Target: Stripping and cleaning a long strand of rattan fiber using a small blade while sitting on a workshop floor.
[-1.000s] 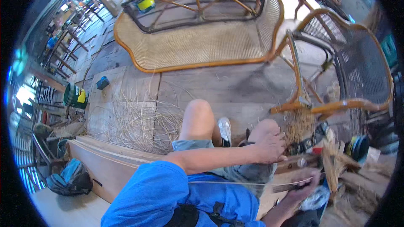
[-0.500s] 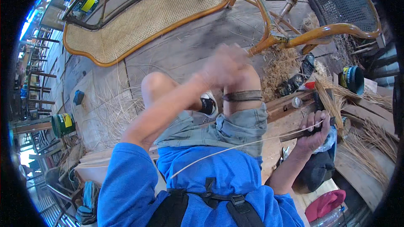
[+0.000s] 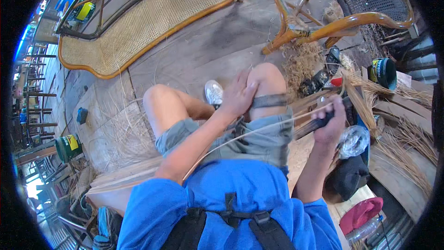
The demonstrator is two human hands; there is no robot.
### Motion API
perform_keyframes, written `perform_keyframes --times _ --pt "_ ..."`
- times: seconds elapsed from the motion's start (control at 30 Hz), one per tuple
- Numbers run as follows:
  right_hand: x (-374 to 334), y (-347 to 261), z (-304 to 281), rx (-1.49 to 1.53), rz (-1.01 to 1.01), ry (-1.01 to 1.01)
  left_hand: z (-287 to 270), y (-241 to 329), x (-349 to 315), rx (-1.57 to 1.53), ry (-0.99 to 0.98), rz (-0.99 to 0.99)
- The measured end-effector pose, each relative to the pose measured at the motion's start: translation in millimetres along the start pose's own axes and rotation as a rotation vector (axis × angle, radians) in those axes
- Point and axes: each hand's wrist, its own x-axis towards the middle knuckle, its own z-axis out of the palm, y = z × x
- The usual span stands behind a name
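My left hand [image 3: 239,93] lies against the inner side of my right knee, its fingers stretched out and nothing visible in it. Just below that knee, a dark band [image 3: 269,101] wraps around my leg. My right hand [image 3: 331,121], out to the right, is closed around a dark-handled tool [image 3: 326,118] whose exact kind I cannot make out. A long pale cane strip [image 3: 259,133] runs from the fingers of this hand, across my lap, to my left forearm. Motion blurs the fingers of the right hand slightly.
Ahead stands cane furniture with a woven panel [image 3: 152,23] and a curved wooden frame [image 3: 351,24]. Shavings [image 3: 303,62] lie on the floor. At the right are cane bundles [image 3: 402,157], a dark green tin [image 3: 384,74], a black cap [image 3: 349,178] and a red cap [image 3: 360,215].
My left hand has come down and back from above the right knee to its inner side. My right hand has risen and moved left with the tool and the strip. My left leg has swung left.
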Motion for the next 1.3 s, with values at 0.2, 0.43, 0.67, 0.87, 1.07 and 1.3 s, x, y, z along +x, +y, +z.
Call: perform_keyframes --times 0.2,0.43,0.67,0.87,1.07,1.3 --pt "22 20 -4 -0.065 0.049 0.129 -72 23 -38 -0.182 -0.461 -0.411" --pt "53 25 -6 -0.210 -0.006 0.150 -94 70 -102 -0.367 -0.485 -0.656" --pt "58 21 -16 -0.735 -0.022 -0.068 -70 81 -74 -0.239 -0.270 -0.540" --pt "2 2 1 -0.537 -0.048 -0.149 -57 84 -47 -0.372 -0.346 -0.572" --pt "-23 34 19 -1.318 -0.132 -0.444 -50 88 -38 -0.375 -0.366 -0.664" --pt "-25 40 36 -1.604 -0.125 -0.470 -57 65 -66 -0.375 -0.333 -0.600"
